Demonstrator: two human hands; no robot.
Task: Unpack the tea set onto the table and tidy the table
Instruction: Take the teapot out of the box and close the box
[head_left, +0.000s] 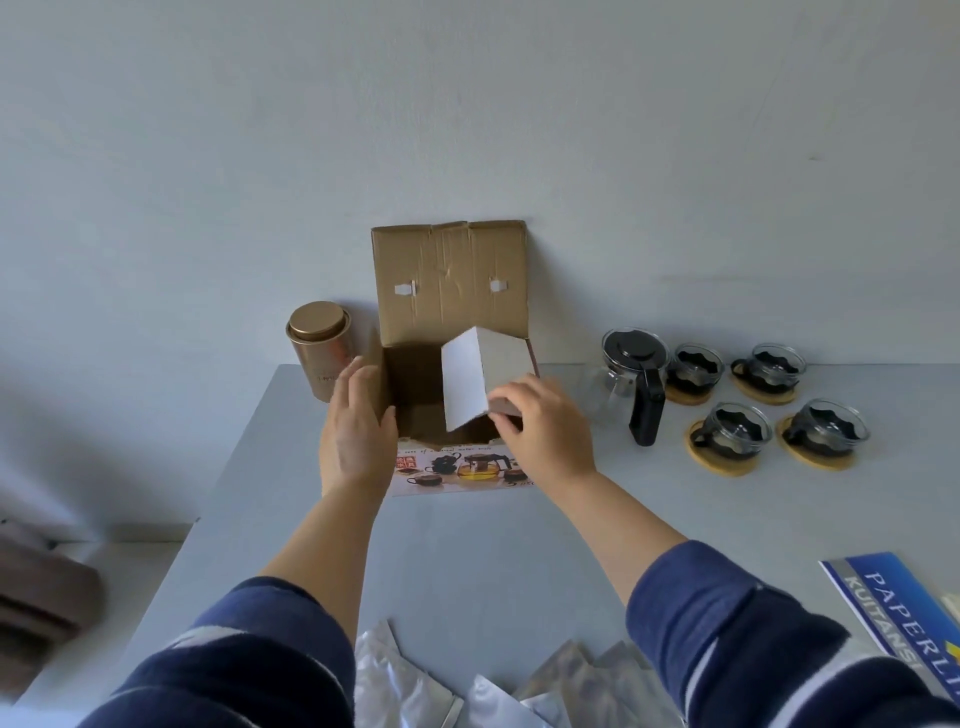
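Steadying the open carton (415, 395) with a flat, empty left hand (356, 431), the person pinches a folded card insert (480, 379) in the right hand (545, 428) above it, while teapot (631, 376) and cups (774, 405) stand on the bench (493, 545) to the right.

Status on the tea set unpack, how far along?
Mostly unpacked: the glass teapot and four cups on coasters stand right of the box. In hand: the right hand holds a folded cardboard insert at the box opening; the left hand steadies the box. Left: silver pouches and booklet still loose.
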